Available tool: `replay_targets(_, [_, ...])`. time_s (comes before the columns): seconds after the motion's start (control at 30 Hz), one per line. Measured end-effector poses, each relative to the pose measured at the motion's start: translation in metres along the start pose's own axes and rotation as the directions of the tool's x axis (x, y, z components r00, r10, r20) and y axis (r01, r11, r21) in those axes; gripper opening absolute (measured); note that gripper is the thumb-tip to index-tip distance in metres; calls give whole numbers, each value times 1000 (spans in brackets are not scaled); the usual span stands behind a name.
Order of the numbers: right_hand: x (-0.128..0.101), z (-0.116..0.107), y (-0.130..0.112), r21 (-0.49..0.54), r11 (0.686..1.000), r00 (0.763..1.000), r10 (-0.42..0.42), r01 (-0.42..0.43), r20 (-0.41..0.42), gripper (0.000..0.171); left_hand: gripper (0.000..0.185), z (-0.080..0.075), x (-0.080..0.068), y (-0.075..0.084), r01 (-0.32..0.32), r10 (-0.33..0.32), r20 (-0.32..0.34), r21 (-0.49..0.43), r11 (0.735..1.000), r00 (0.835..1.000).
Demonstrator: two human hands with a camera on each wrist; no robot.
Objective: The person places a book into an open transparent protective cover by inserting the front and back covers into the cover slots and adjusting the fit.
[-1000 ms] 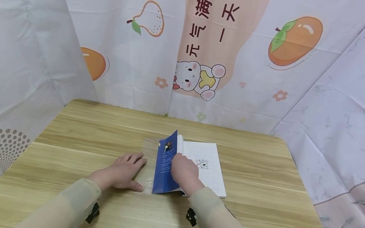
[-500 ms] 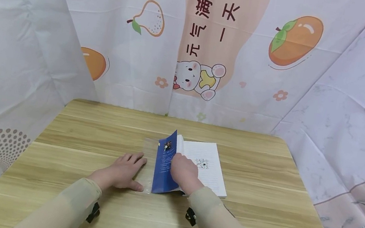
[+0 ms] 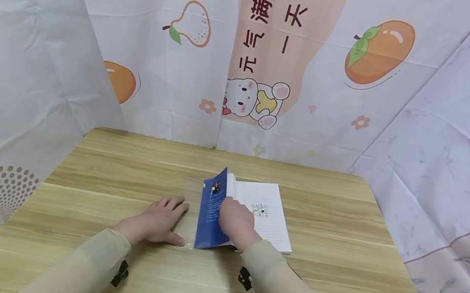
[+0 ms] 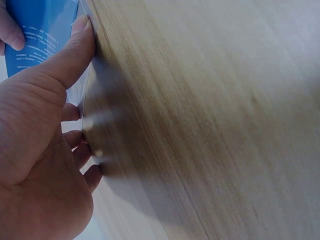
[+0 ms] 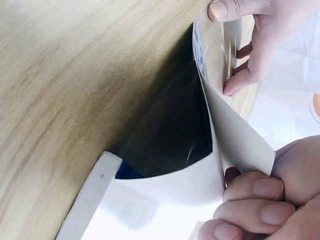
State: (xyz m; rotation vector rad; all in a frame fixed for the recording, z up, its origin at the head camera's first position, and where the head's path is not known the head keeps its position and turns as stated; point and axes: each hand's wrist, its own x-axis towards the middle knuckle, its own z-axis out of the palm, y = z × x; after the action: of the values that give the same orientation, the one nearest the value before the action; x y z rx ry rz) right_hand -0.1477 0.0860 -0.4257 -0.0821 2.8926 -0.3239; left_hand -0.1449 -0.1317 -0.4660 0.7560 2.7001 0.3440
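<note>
An open book [image 3: 275,224] lies on the table, its white pages showing to the right. My right hand [image 3: 237,223] grips the book's blue cover flap [image 3: 209,216], fingers curled, and holds it partly raised; in the right wrist view the flap's pale inner side [image 5: 237,135] bends up from the table. Clear plastic film [image 3: 191,206] reaches out left of the flap. My left hand [image 3: 158,221] rests on this film with fingers spread, thumb near its lower edge. In the left wrist view the thumb and fingertips touch the film's edge [image 4: 86,90].
The wooden table [image 3: 121,164] extends around the book on all sides. Behind it hangs a printed curtain [image 3: 171,80], with pale cloth walls at left and right. A black wrist-camera mount [image 3: 245,278] sits under the right wrist.
The blue flap and my right hand have crept very slightly left over the film. My left hand stays in place.
</note>
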Motion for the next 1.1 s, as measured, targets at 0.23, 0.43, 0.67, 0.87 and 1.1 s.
replay_targets(0.23, [-1, 0, -2, -1, 1000, 1000, 0, 0, -3, 19, 96, -1, -1, 0, 9, -9, 13, 7, 1000, 1000])
replay_targets(0.43, [-3, -1, -4, 3, 1000, 1000, 2, -2, 2, 19, 97, -1, 0, 0, 35, -35, 30, 30, 999, 999])
replay_targets(0.67, [0, 3, -4, -4, 1000, 1000, -9, 9, -6, 17, 98, -1, 2, 0, 43, -43, 28, 33, 999, 999])
replay_targets(0.87, [-1, 5, -5, -19, 1000, 1000, -18, 18, -8, 18, 97, -2, 1, 0, 33, -34, 30, 38, 999, 999])
replay_targets(1.1, [0, 6, -6, -28, 999, 1000, -16, 16, -7, 18, 96, -2, -1, 0, 18, -18, 27, 22, 1000, 999])
